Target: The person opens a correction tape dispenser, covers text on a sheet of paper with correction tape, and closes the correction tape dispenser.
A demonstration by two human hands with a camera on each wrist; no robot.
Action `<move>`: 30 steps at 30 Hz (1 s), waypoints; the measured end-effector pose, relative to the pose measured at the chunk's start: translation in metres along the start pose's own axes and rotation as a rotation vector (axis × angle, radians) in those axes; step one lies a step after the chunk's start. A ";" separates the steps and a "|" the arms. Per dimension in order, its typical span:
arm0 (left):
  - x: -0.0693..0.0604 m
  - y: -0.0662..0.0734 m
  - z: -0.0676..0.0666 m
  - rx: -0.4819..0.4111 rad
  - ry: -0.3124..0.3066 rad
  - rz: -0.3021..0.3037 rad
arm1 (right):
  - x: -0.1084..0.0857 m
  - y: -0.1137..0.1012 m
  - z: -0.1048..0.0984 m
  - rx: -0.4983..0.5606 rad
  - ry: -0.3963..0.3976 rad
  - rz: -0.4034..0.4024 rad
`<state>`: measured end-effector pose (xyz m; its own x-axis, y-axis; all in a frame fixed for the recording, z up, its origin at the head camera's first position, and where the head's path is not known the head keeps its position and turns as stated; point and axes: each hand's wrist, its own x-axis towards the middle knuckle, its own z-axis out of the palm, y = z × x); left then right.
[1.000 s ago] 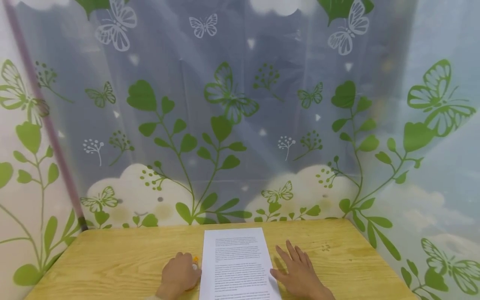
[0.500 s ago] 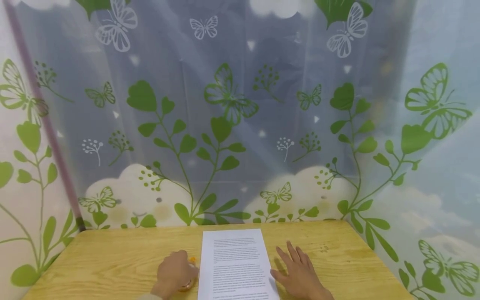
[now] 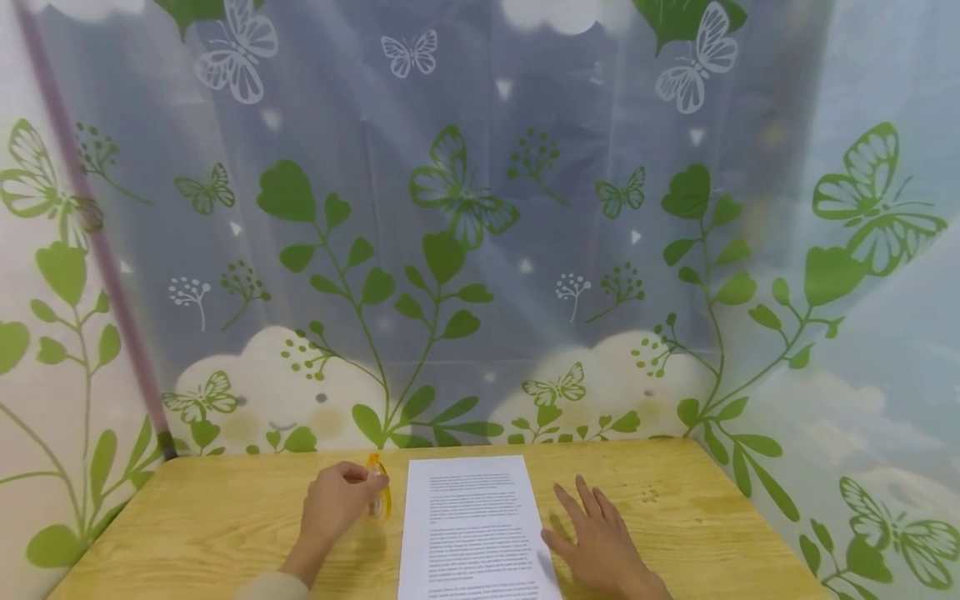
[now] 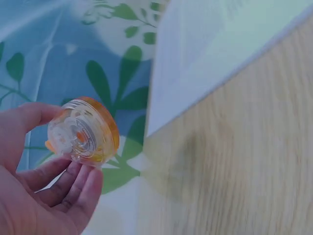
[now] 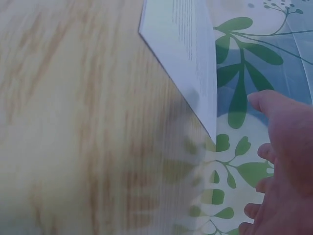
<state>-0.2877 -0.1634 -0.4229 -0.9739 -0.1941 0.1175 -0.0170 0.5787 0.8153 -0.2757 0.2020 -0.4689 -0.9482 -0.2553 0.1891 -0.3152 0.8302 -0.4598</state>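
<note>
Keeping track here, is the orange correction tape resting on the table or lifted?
Lifted: the left hand holds the correction tape up, fingers underneath.

The left fingers [image 4: 89, 192] pinch a round, clear, orange-edged case [image 4: 83, 134]; white paper [image 4: 195, 63] lies on the wooden table [image 4: 259, 156].

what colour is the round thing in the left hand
The round thing is clear and orange, best seen in the left wrist view.
</note>
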 end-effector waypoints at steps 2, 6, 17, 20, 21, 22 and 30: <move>0.001 0.002 -0.001 -0.072 0.008 -0.026 | 0.001 -0.001 -0.001 0.005 0.005 -0.005; 0.003 0.006 0.001 -0.302 -0.007 -0.078 | 0.002 -0.004 -0.002 0.037 0.009 0.000; -0.003 0.019 0.023 -0.929 -0.098 -0.284 | 0.008 -0.017 0.004 0.186 0.083 0.054; -0.008 0.021 0.029 -1.058 -0.142 -0.326 | 0.009 -0.023 0.005 0.235 0.080 0.088; -0.010 0.022 0.032 -1.094 -0.155 -0.335 | 0.009 -0.025 0.005 0.250 0.082 0.094; -0.011 0.024 0.034 -1.121 -0.165 -0.342 | 0.009 -0.026 0.006 0.265 0.083 0.099; -0.025 0.033 0.052 -1.298 -0.239 -0.446 | 0.012 -0.039 0.014 0.443 0.116 0.143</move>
<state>-0.2753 -0.0977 -0.4283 -0.9587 0.0487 -0.2802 -0.2412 -0.6611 0.7104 -0.2759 0.1597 -0.4609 -0.9806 -0.0760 0.1805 -0.1920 0.5553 -0.8091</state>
